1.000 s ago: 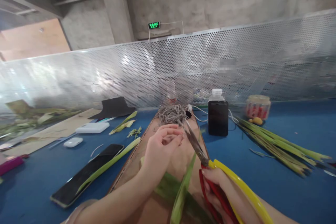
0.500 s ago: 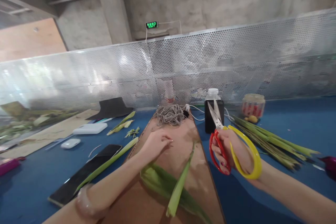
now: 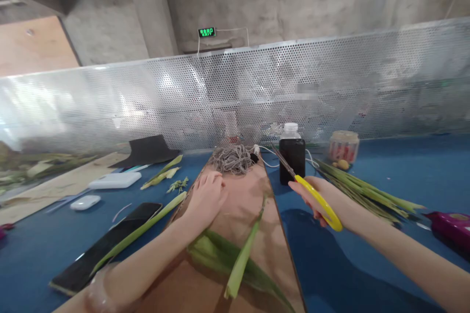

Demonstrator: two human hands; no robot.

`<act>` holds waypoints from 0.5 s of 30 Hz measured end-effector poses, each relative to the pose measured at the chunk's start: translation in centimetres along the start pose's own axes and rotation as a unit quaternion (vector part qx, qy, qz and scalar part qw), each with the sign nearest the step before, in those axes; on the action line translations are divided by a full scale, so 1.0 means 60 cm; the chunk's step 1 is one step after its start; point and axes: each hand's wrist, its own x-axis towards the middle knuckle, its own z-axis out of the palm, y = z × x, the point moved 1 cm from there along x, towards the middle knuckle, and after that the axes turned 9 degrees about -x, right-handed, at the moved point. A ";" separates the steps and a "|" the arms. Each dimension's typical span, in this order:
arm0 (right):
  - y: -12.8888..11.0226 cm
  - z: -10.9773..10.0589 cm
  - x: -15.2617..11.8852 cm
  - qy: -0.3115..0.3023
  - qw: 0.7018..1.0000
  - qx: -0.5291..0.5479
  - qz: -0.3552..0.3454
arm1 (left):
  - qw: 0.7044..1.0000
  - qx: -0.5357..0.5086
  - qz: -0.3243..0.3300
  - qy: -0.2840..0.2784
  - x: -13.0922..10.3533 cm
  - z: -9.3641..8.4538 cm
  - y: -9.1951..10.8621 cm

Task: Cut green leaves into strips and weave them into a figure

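My left hand (image 3: 207, 197) rests palm down on the brown board (image 3: 246, 205), its fingers near the heap of grey cord (image 3: 233, 159). Nothing shows in it, and the fingers lie flat. My right hand (image 3: 316, 195) is wrapped round the yellow-handled scissors (image 3: 319, 203) over the blue table, blades pointing up and left in front of a black phone (image 3: 292, 160). The blades look nearly closed. A broad green leaf (image 3: 216, 252) lies on the board nearer to me, with a pale green stalk (image 3: 244, 257) across it.
Green stems (image 3: 367, 190) lie at right, near a clear jar (image 3: 344, 146) and a purple packet (image 3: 451, 230). At left are a black case (image 3: 106, 247), a long stalk (image 3: 143, 232), a white box (image 3: 115, 180) and a small white case (image 3: 85, 202). A perforated metal screen (image 3: 249, 88) stands behind.
My left hand has turned palm down and moved slightly left onto the board. The scissors have turned edge-on, with their blades brought together and tilted left. The view has shifted a little.
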 end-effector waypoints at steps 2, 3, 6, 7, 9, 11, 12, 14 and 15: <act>0.007 -0.017 0.002 0.064 0.992 -0.106 -0.021 | 1.000 0.001 0.011 -0.007 -0.011 0.002 0.027; 0.011 -0.023 0.002 0.089 0.984 -0.154 -0.031 | 0.999 -0.009 0.018 -0.033 -0.018 0.005 0.043; 0.024 -0.032 0.004 0.123 0.955 -0.265 -0.040 | 0.990 -0.062 0.035 -0.123 -0.040 0.015 0.085; 0.028 -0.032 0.005 0.122 0.948 -0.291 -0.041 | 0.987 -0.074 0.034 -0.139 -0.046 0.016 0.095; 0.035 -0.029 0.009 0.110 0.937 -0.327 -0.050 | 0.986 -0.087 0.024 -0.141 -0.051 0.016 0.103; 0.040 -0.024 0.013 0.091 0.930 -0.350 -0.070 | 0.983 -0.138 -0.011 -0.120 -0.047 0.012 0.100; 0.041 -0.022 0.014 0.083 0.927 -0.357 -0.082 | 0.978 -0.175 -0.031 -0.108 -0.044 0.008 0.095; 0.043 -0.019 0.016 0.070 0.922 -0.366 -0.105 | 0.963 -0.246 -0.065 -0.088 -0.035 -0.002 0.084; 0.043 -0.019 0.016 0.066 0.919 -0.370 -0.118 | 0.957 -0.265 -0.079 -0.086 -0.031 -0.007 0.080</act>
